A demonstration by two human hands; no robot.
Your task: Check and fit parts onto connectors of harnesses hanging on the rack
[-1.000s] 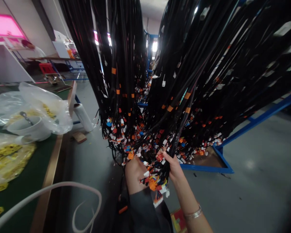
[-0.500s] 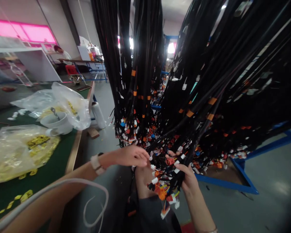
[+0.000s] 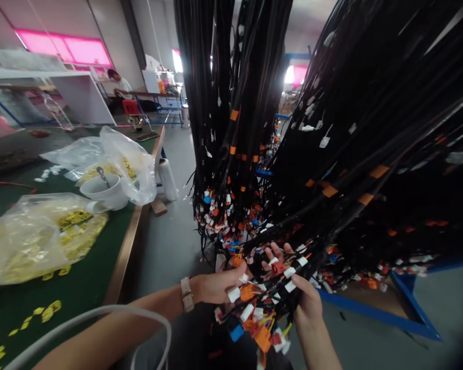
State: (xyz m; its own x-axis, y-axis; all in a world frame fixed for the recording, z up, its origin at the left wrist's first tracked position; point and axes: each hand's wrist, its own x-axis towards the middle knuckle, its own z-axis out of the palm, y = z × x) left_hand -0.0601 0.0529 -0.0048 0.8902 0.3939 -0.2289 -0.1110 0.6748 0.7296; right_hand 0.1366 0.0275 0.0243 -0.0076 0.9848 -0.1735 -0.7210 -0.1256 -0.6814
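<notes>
Black wiring harness bundles (image 3: 332, 205) hang in front of me, their lower ends crowded with white, orange, red and blue connectors. My right hand (image 3: 307, 303) wraps round one gathered bundle from below, thumb on the near side, fingertips showing past the wires. Orange connectors (image 3: 263, 338) and a blue connector (image 3: 236, 333) dangle from this bundle. At its left side, my left hand (image 3: 216, 285) closes on connector ends, thumb on top, with the other fingers partly hidden beneath. A white connector (image 3: 233, 294) lies against that hand.
To the left, a green-topped table (image 3: 111, 241) carries plastic bags (image 3: 34, 236) of yellow pieces and a white cup (image 3: 107, 192). A blue metal frame (image 3: 370, 306) stands low on the right. A white tube (image 3: 100, 311) crosses my left forearm. A person (image 3: 120, 85) sits far back.
My left hand has come down and right onto the connectors from above them. The right hand keeps its hold on the bundle. The view has shifted, and a blue connector now shows.
</notes>
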